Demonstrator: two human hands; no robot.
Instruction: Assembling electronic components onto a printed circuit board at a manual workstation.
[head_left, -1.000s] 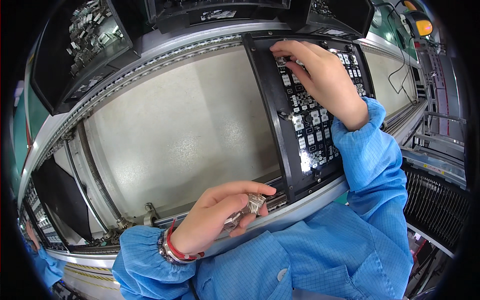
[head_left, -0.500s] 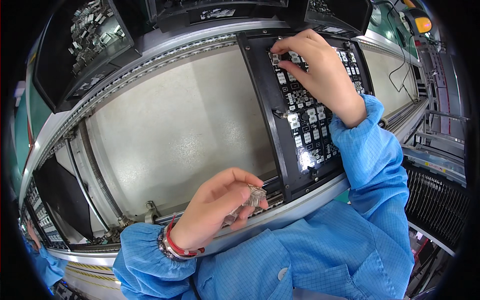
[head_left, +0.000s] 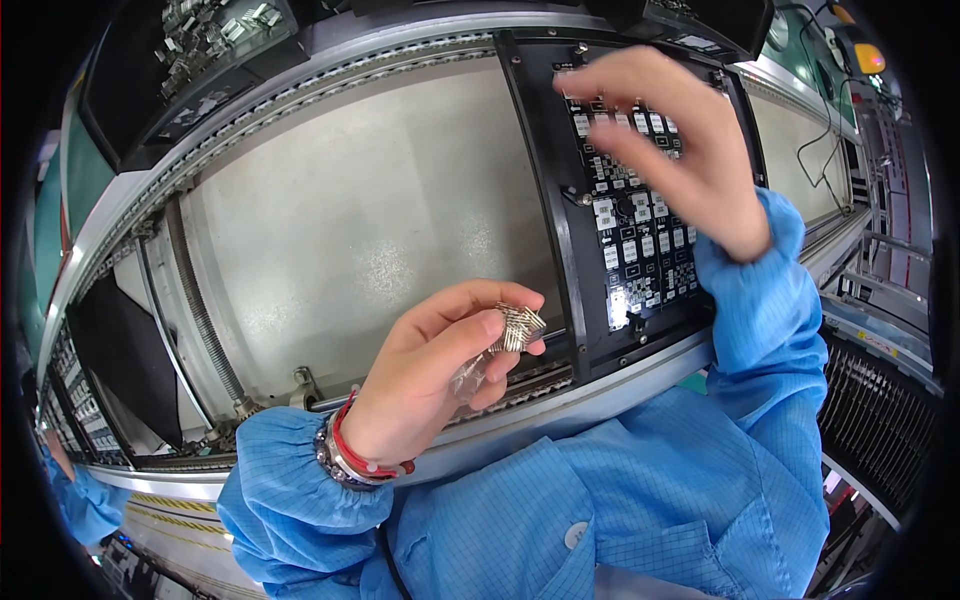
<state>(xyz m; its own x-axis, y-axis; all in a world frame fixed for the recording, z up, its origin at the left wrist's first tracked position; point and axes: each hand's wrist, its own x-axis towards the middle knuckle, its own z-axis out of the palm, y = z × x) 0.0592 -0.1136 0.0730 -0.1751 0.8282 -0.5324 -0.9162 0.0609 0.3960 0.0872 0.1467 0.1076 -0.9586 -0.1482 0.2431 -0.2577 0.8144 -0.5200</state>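
Observation:
My left hand [head_left: 415, 365] is closed around a clump of small silver metal pieces [head_left: 520, 328], with clear plastic [head_left: 468, 380] showing under the fingers. It hovers over the near rail, left of a black carrier frame [head_left: 548, 190]. In that frame lies a black circuit board [head_left: 655, 270] covered with white square parts and smaller components. Over the board's far part is my right hand [head_left: 695, 140], slightly blurred, thumb and fingers apart with nothing visible between them. It hides some of the board's far right side.
Black bins with silver metal parts stand beyond the rail, one at far left [head_left: 140, 130] and one at far right [head_left: 700, 30]. A pale flat surface [head_left: 350, 230] lies between the conveyor rails. At far left, another person's blue sleeve [head_left: 85, 505] shows. A black slotted rack [head_left: 875, 410] stands at right.
My right hand has lifted off the board's far left corner, moved right, and spread its fingers. My left hand, still holding the metal pieces, has risen slightly away from me.

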